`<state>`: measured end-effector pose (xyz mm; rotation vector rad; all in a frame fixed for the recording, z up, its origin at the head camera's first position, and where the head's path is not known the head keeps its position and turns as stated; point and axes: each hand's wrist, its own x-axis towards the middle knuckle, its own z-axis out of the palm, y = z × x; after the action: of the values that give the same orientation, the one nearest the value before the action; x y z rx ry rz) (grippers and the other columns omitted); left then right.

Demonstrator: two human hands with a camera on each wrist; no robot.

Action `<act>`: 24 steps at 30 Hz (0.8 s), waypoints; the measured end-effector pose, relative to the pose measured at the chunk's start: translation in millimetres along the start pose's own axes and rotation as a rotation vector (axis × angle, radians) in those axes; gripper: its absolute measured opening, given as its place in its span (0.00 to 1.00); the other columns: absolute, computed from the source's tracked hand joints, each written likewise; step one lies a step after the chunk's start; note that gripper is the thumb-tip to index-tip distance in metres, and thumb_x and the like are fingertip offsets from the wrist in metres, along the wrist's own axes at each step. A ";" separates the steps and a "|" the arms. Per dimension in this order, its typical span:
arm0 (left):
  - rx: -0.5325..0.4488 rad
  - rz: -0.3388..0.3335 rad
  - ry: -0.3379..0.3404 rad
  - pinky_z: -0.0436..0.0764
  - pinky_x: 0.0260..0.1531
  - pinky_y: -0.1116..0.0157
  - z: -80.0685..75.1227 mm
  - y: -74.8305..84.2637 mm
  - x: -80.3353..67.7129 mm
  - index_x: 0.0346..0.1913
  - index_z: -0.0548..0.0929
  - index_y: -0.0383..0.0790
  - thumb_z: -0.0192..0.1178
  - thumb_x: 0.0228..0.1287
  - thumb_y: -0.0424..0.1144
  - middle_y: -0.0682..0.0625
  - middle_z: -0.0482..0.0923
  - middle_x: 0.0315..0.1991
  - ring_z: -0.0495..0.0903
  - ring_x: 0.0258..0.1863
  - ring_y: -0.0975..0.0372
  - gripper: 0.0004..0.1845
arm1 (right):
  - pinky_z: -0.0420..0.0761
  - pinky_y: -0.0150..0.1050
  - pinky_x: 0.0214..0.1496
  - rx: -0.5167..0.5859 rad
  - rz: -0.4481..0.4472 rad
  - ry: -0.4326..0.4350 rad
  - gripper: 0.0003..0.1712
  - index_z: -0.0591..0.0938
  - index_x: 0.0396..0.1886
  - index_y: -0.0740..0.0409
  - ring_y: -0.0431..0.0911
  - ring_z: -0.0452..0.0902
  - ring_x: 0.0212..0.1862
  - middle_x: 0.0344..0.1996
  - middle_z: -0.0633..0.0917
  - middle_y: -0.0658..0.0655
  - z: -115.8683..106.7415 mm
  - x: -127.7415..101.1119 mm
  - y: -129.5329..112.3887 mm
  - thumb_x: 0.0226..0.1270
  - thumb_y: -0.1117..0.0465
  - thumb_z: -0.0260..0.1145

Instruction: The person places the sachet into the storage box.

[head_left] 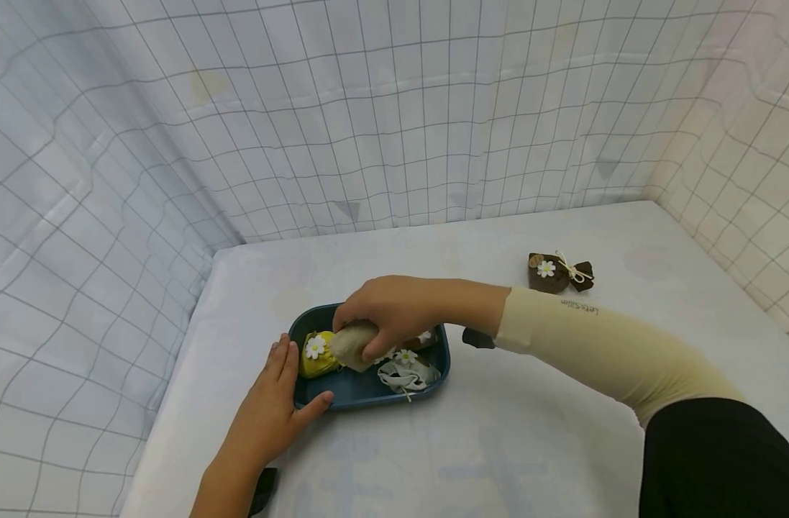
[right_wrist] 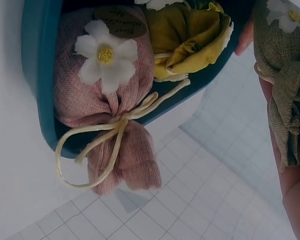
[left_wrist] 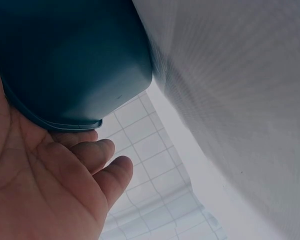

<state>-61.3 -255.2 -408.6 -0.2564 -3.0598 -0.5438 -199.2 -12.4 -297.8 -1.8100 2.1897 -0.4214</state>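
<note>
Two hands at blue tray: right hand around beige sachet

Open tabletop right of and in front of blue tray. Tray crowded with yellow pouch, white pouch and pink pouch; both hands over it. Brown pouch far right, well apart. Checked curtain closing off back and sides.

the light is soft, bright and even, with only faint shadows. lines on the cloth wall bend toward 9 and 3 o'clock in the head view. both wrist views look blurry up close, with dim edges.
</note>
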 end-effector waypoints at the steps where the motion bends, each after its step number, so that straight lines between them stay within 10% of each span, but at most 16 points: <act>1: 0.001 0.001 0.001 0.59 0.67 0.40 0.0 0.0 -0.1 0.76 0.49 0.24 0.57 0.65 0.66 0.32 0.43 0.78 0.45 0.76 0.39 0.56 | 0.75 0.31 0.44 -0.004 0.001 -0.011 0.23 0.80 0.57 0.48 0.35 0.75 0.41 0.43 0.82 0.41 1.3 1.3 -0.8 0.63 0.51 0.72; 24: -0.002 -0.016 -0.016 0.58 0.68 0.40 1.4 -1.5 0.7 0.76 0.49 0.25 0.56 0.65 0.68 0.34 0.42 0.78 0.45 0.76 0.41 0.56 | 0.72 0.32 0.37 -0.103 0.107 -0.264 0.17 0.81 0.50 0.46 0.37 0.73 0.37 0.37 0.78 0.38 47.0 16.2 -3.4 0.63 0.52 0.71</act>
<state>-62.2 -256.0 -410.4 -0.2375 -3.0797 -0.5485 -181.1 -31.3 -340.2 -1.6780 2.1429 -0.0437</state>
